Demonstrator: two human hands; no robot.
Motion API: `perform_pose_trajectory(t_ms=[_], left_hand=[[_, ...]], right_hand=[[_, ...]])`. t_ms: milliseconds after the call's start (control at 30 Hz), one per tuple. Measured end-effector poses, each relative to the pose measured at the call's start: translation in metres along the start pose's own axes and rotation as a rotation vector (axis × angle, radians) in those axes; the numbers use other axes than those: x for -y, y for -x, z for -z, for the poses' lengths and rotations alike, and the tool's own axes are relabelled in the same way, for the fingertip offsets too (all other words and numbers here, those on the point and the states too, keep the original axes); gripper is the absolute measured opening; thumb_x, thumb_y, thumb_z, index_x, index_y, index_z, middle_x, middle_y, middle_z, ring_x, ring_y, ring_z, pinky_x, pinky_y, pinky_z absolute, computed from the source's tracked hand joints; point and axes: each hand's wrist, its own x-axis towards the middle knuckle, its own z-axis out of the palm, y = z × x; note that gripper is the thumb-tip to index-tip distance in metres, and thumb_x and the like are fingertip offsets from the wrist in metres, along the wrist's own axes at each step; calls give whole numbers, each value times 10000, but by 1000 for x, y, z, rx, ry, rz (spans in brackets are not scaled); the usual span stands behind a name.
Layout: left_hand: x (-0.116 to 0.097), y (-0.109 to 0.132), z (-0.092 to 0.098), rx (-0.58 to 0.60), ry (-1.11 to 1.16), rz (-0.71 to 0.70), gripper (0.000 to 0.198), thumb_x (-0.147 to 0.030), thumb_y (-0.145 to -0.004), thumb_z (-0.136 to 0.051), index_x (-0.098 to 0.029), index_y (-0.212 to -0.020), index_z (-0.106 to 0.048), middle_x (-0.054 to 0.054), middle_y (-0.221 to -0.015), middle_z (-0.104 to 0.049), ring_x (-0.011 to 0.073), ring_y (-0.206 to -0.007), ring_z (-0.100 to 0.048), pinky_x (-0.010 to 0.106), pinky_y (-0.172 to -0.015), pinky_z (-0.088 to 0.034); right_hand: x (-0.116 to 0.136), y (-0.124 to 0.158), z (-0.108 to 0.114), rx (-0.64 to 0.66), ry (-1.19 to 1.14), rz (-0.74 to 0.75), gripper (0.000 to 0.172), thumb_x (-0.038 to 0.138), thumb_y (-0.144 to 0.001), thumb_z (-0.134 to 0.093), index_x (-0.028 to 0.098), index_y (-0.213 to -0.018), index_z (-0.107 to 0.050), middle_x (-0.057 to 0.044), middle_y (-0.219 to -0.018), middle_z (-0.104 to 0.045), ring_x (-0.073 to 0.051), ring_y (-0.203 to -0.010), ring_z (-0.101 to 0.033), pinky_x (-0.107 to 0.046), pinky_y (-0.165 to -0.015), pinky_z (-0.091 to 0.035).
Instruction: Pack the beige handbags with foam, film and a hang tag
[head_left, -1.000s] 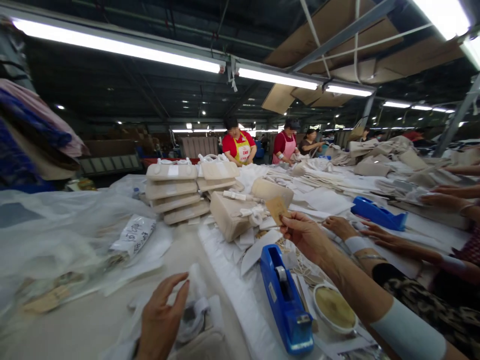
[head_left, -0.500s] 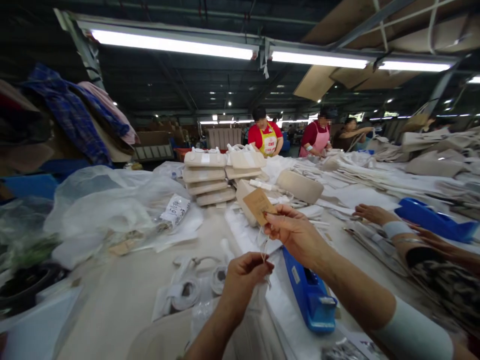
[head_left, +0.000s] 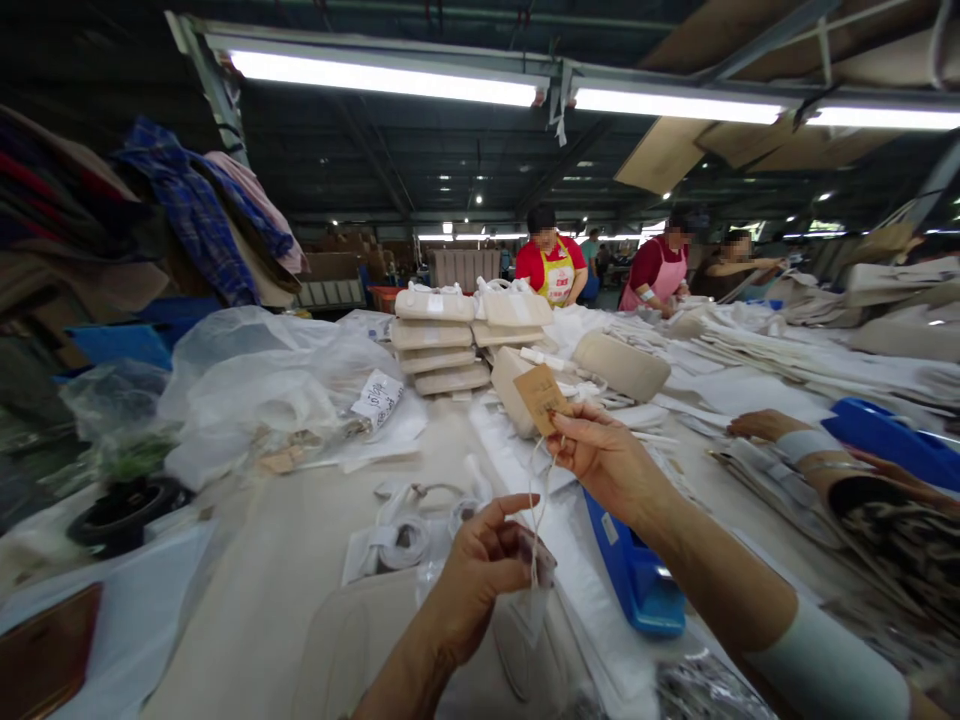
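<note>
**One brown tag on a string between two hands**

Left to right: one left hand (head_left: 484, 570), one looped string (head_left: 535, 500), one brown tag (head_left: 541, 398), one right hand (head_left: 600, 455) and two blue tape dispensers (head_left: 651, 605). The left index finger is lifted away from the thumb; whether the other fingertips grip the string cannot be told. The right thumb and fingers pinch the tag's lower corner, holding it above the table (head_left: 247, 610). Half a second earlier, the left thumb and index finger met at the string. Around lie a potted plant (head_left: 127, 510), clear plastic (head_left: 277, 365) and two stacks of beige bags (head_left: 439, 335). The left forearm covers part of a flat beige bag (head_left: 337, 640); the right forearm hides part of the nearer dispenser.
</note>
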Motion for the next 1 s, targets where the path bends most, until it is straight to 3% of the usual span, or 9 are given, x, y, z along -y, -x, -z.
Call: perform_pose_trajectory(t_ms=[100, 200, 367, 500, 633, 767, 867, 1000], left_hand=[[2, 7, 2, -12, 43, -56, 628, -83, -530, -753, -174, -1117, -551, 2, -666, -650, 122, -579, -567, 225, -575, -424], [2, 13, 6, -123, 105, -106, 609, -148, -547, -815, -210, -1096, -558, -24, -685, -624, 95, -591, -551, 187, -565, -409], [-1, 18, 17, -328, 157, -171, 373, -305, -556, -841, -185, -845, -636, -19, -645, -615, 76, -523, -523, 163, -508, -378], [-5, 16, 27, -448, 113, -171, 338, -399, -524, -832, -156, -692, -667, -12, -539, -579, 80, -493, -479, 171, -487, -356], [-14, 15, 40, -529, -205, -256, 262, -409, -613, -744, -166, -709, -724, 20, -648, -635, 131, -628, -538, 229, -614, -425], [-31, 17, 49, -522, -772, -528, 173, -341, -723, -625, -215, -684, -737, 43, -821, -652, 193, -821, -578, 294, -780, -441], [-44, 19, 53, -578, -1029, -671, 166, -334, -749, -601, -250, -726, -743, 34, -820, -617, 189, -819, -566, 283, -752, -445], [-57, 22, 55, -613, -1172, -713, 150, -323, -761, -609, -259, -756, -744, 26, -737, -601, 178, -750, -565, 255, -685, -442]], right_hand=[[-8, 2, 2, -31, -24, -5, 271, 207, -501, -836, 164, -657, -619, 3, -732, -692, -82, -516, -576, -196, -485, -392], [-16, 6, 4, -78, -77, -10, 269, 196, -491, -836, 159, -657, -627, 7, -696, -685, -83, -513, -580, -180, -467, -412], [-36, 20, 9, -153, -245, -72, 282, 166, -476, -826, 155, -683, -635, 17, -642, -670, -88, -523, -602, -155, -456, -466], [-58, 35, 15, -186, -362, -123, 280, 143, -494, -801, 153, -734, -656, 2, -659, -678, -111, -563, -634, -164, -462, -499], [-83, 49, 19, -243, -469, -204, 285, 119, -482, -811, 168, -716, -656, 1, -719, -691, -134, -668, -661, -184, -509, -527], [-108, 58, 21, -227, -593, -291, 320, 151, -492, -856, 178, -736, -650, 1, -793, -678, -104, -674, -624, -185, -526, -512], [-123, 61, 21, -222, -645, -304, 339, 154, -486, -874, 179, -733, -644, 16, -725, -639, -69, -592, -563, -137, -434, -424], [-132, 61, 21, -204, -644, -286, 303, 168, -520, -870, 171, -715, -638, 20, -716, -626, -54, -575, -535, -119, -400, -387]])
